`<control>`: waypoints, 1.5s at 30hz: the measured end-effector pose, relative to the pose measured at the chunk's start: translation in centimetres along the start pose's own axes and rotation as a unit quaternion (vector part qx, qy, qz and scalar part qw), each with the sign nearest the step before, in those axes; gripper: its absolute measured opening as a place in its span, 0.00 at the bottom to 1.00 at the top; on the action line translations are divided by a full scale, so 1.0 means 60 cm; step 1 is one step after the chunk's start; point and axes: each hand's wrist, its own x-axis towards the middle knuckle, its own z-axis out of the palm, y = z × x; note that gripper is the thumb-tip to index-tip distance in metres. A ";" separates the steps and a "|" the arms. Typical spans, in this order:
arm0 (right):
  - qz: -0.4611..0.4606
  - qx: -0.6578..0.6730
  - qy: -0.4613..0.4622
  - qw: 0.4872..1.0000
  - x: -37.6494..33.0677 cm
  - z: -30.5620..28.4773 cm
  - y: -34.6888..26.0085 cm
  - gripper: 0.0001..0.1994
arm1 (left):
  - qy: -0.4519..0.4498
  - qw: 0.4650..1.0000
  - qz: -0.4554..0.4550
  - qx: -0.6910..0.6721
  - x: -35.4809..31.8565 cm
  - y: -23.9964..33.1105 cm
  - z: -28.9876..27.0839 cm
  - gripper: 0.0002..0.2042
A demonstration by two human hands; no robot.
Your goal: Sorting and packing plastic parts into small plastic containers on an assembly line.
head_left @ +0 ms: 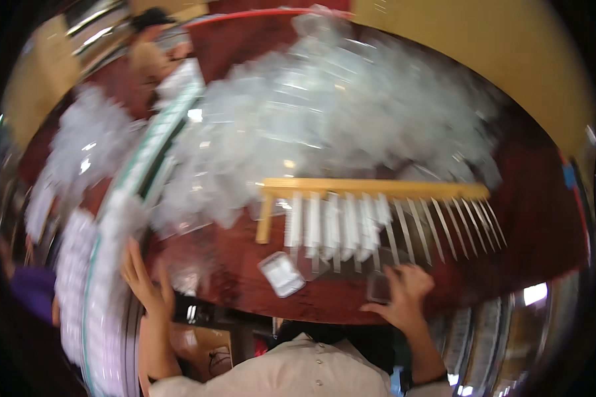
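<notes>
My left hand [148, 284] is raised at the table's left edge, fingers stretched and apart, beside a long row of clear packs with white contents [116, 264]. My right hand [409, 294] hovers at the table's front edge, thumb and fingers spread around a small clear plastic piece [378, 287]; blur hides whether they touch it. Ahead lies a yellow wooden rack [377, 188] with thin metal prongs pointing toward me. White folded pieces [334, 225] sit on its left prongs, while those on the right are bare. A small clear box with white contents [282, 274] lies left of my right hand.
A large heap of clear plastic boxes [351, 106] covers the dark red table [536, 218] behind the rack. A green-edged conveyor [153, 135] runs along the left. Beyond it are another clear heap [89, 135] and a person in a dark cap [151, 53].
</notes>
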 end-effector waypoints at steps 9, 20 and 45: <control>0.183 0.789 0.067 0.583 0.167 0.037 -0.002 0.34 | -0.321 0.863 0.250 -0.299 -0.109 0.438 0.068 0.39; 0.110 0.825 0.010 0.554 0.187 0.063 0.007 0.33 | -0.304 0.857 0.350 -0.226 -0.150 0.410 0.084 0.25; 0.094 0.626 0.008 0.774 0.142 0.018 0.042 0.42 | -0.226 0.886 0.210 -0.347 -0.109 0.299 0.071 0.38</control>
